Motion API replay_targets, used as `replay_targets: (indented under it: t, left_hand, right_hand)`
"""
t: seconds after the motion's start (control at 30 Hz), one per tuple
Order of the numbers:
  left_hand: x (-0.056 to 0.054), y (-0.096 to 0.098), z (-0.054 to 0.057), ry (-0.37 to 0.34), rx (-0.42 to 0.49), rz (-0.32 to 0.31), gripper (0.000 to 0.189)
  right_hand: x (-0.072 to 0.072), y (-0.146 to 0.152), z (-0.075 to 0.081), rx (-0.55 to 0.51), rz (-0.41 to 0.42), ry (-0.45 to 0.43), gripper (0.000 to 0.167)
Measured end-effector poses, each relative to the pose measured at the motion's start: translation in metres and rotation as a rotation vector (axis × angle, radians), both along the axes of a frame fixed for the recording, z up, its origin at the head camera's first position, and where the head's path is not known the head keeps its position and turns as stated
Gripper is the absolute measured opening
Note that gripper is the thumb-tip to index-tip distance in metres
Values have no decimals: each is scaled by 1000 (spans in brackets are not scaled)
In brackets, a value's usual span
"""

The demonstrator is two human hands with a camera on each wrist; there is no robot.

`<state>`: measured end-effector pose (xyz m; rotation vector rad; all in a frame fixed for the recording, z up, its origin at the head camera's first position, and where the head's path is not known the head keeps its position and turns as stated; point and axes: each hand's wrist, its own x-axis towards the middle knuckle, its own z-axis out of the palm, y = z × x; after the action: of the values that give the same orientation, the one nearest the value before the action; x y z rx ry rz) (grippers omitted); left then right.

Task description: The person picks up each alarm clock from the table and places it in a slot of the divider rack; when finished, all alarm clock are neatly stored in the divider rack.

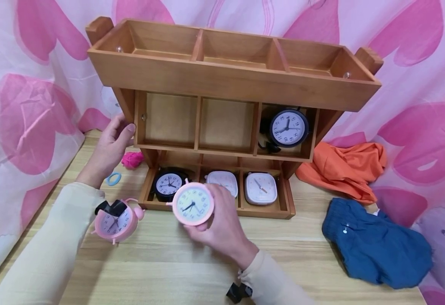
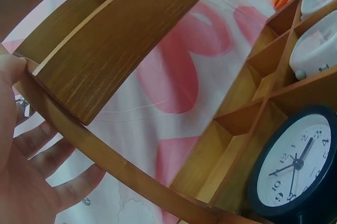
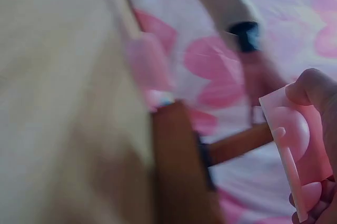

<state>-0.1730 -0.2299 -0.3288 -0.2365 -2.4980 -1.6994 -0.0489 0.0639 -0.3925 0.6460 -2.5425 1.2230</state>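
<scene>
Pink clock [image 1: 193, 203], mid-frame, grasped by the right hand [image 1: 224, 226], partly hides a black clock [image 1: 168, 185] in the rack [image 1: 237, 82]; the left hand [image 1: 109, 146] grips the rack's left side. Orange cloth [image 1: 344, 167] and blue cloth [image 1: 376, 245] lie at right. Numerals 3 and 10 show on the black clock.

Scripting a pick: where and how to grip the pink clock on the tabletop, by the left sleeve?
On the pink clock, probably pinch the round rim between bell and lower foot, coming from the right: that curved stretch looks bare, while the left sleeve crowds the other side.
</scene>
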Motion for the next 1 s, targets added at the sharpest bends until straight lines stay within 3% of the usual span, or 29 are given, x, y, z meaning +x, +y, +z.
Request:
replay_targets:
  t: [0.3,0.5,0.7,1.0]
  left_hand:
    - [-1,-1,1,-25,-6,-17,50]
    - [-1,-2,2,-40,-10,-17,50]
    - [-1,-3,3,-53,-20,-20,52]
    - [0,-3,3,-48,8,-31,51]
  right_hand:
    - [-34,31,53,-51,-76,205,93]
    - [-61,48,79,-31,-134,349,86]
    - [-83,59,96,-11,-167,417,82]
    - [-108,55,106,31,-172,416,78]
